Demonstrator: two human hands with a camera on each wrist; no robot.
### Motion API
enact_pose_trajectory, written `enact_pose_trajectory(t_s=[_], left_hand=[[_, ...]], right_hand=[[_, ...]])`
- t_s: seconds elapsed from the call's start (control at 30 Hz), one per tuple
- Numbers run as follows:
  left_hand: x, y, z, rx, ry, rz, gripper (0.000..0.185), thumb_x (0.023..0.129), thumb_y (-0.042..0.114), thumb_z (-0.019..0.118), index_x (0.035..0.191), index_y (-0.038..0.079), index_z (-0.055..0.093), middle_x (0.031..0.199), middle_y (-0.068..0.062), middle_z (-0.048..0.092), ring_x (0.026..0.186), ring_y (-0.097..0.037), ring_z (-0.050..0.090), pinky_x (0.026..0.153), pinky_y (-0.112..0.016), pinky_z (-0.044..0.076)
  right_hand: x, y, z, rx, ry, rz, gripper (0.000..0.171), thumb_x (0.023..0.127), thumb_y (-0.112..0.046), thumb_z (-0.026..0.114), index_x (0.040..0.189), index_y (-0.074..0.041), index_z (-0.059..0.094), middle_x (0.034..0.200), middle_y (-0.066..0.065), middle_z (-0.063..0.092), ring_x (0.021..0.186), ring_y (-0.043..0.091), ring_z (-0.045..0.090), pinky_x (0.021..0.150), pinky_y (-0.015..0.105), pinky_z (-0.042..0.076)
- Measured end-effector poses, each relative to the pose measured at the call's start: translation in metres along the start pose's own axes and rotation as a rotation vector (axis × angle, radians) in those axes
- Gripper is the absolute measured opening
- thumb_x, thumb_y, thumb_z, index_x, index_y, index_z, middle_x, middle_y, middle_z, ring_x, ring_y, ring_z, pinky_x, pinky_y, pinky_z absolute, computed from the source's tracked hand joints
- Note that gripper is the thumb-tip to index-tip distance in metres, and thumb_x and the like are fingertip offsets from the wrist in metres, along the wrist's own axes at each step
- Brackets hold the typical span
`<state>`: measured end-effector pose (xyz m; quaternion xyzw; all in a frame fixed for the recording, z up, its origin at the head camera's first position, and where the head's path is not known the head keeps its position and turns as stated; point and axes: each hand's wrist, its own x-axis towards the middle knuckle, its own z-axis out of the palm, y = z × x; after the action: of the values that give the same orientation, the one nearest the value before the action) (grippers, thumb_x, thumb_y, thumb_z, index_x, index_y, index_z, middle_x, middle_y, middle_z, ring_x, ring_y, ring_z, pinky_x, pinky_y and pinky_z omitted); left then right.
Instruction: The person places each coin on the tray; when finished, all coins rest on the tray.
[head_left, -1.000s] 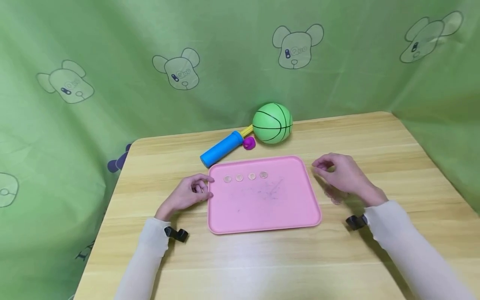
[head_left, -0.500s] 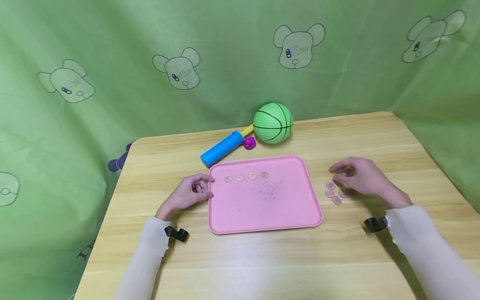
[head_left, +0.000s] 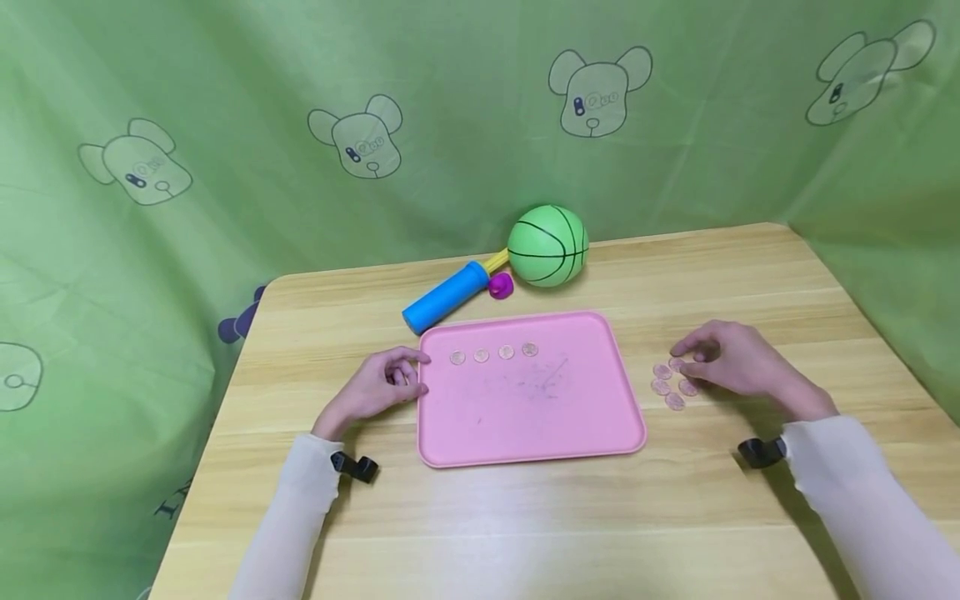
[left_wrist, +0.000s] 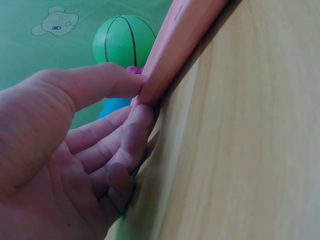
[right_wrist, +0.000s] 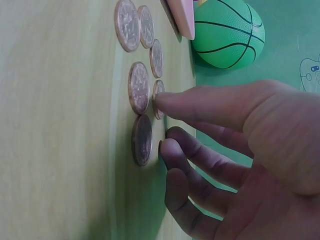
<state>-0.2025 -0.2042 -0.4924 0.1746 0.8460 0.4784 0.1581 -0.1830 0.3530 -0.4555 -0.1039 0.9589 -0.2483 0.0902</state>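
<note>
My left hand [head_left: 378, 386] stays at the left edge of the pink tray [head_left: 525, 425]. In the left wrist view its thumb and forefinger pinch the tray's rim [left_wrist: 162, 65], with the other fingers curled below. A row of several coins [head_left: 482, 356] lies flat along the tray's far side. To the right of the tray, my right hand [head_left: 731, 358] is low over a loose group of several coins [head_left: 661, 387] on the table. In the right wrist view the straight thumb touches one flat coin [right_wrist: 159, 87]; the forefinger's tip is hidden behind the thumb.
Behind the tray stand a green ball [head_left: 549, 247] with black lines, a blue cylinder [head_left: 446, 297] with a yellow rod, and a small purple toy [head_left: 501, 286]. The wooden table [head_left: 510, 533] reaches a green curtain [head_left: 465, 200] at the back.
My right hand has moved right, from beside the tray's edge to the loose coins, and lowered its thumb and forefinger at one. The left hand and the coins in the tray keep their places.
</note>
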Motion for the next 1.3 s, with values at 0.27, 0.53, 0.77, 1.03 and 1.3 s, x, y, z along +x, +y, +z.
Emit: enact_pose_trajectory(t_s=[0.27, 0.53, 0.77, 1.03, 1.3], left_hand=[[0.0012, -0.0006, -0.0004, 0.004, -0.008, -0.005, 0.046, 0.094, 0.004, 0.081, 0.138, 0.002, 0.068, 0.098, -0.007, 0.071, 0.08, -0.014, 0.061, 0.072, -0.02, 0.05], [0.0012, -0.0015, -0.001, -0.002, 0.001, 0.001, 0.046, 0.094, 0.004, 0.082, 0.138, 0.003, 0.069, 0.097, -0.008, 0.072, 0.08, -0.016, 0.061, 0.072, -0.02, 0.05], [0.0017, -0.0018, -0.0011, -0.009, -0.008, -0.002, 0.046, 0.094, 0.005, 0.082, 0.138, 0.002, 0.068, 0.096, -0.008, 0.07, 0.08, -0.016, 0.06, 0.072, -0.021, 0.05], [0.0022, -0.0007, -0.0024, -0.013, -0.003, -0.003, 0.045, 0.094, 0.005, 0.081, 0.137, 0.002, 0.069, 0.095, -0.008, 0.069, 0.079, -0.017, 0.06, 0.072, -0.02, 0.05], [0.0008, -0.0003, -0.0009, -0.017, -0.002, -0.009, 0.045, 0.094, 0.005, 0.082, 0.136, 0.002, 0.069, 0.095, -0.007, 0.069, 0.078, -0.015, 0.059, 0.071, -0.02, 0.049]], right_hand=[[0.0009, 0.0007, -0.0015, -0.009, -0.02, -0.015, 0.022, 0.095, -0.016, 0.085, 0.114, -0.005, 0.082, 0.113, 0.017, 0.077, 0.1, 0.028, 0.071, 0.091, 0.052, 0.056], [0.0062, 0.0032, -0.0037, -0.031, -0.053, -0.052, 0.026, 0.09, -0.013, 0.088, 0.113, -0.003, 0.08, 0.109, 0.014, 0.077, 0.098, 0.027, 0.069, 0.088, 0.043, 0.054], [0.0083, 0.0041, -0.0028, 0.011, -0.079, -0.032, 0.028, 0.091, -0.012, 0.087, 0.114, -0.001, 0.075, 0.105, 0.01, 0.074, 0.096, 0.022, 0.064, 0.087, 0.035, 0.052], [0.0036, 0.0038, 0.0033, 0.117, 0.006, -0.054, 0.02, 0.095, -0.004, 0.08, 0.115, -0.004, 0.077, 0.103, 0.007, 0.077, 0.092, 0.01, 0.067, 0.081, 0.017, 0.054], [0.005, 0.0009, 0.0055, 0.185, 0.068, -0.004, 0.026, 0.103, -0.018, 0.077, 0.127, -0.009, 0.076, 0.119, 0.014, 0.08, 0.102, 0.008, 0.072, 0.085, 0.017, 0.055]])
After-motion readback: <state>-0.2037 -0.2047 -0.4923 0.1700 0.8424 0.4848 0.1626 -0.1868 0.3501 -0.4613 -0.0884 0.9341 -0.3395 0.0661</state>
